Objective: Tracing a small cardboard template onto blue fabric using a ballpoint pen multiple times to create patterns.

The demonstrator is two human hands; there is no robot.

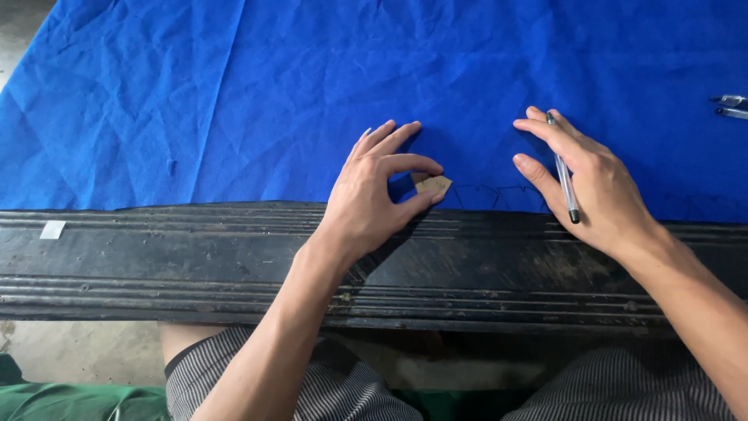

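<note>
Head view, looking down over a dark grooved table edge onto a sheet of blue fabric, creased all over. Left hand rests on the fabric near its close border; thumb and forefinger are curled toward each other and pinch a small tan cardboard template, holding it flat against the cloth, other fingers spread ahead. Right hand sits well to the right of the template, fingers loosely extended, with a clear-barrelled ballpoint pen lying between the fingers, dark tip pointing back toward the wrist; it is tucked rather than held to write. Faint pen-drawn outlines show on the fabric between the two hands, just along the border. Two more pens lie at the far right edge. A small pale scrap of tape sits on the table edge at left. Striped trousers below. Risks, as a judgement: the template is tiny and gripped only at its edge, so a sliding finger could shift it and skew any tracing; the creased, loose cloth could bunch under pressure and distort the line; the loosely tucked pen could slip out or smear ink on the fabric.
</note>
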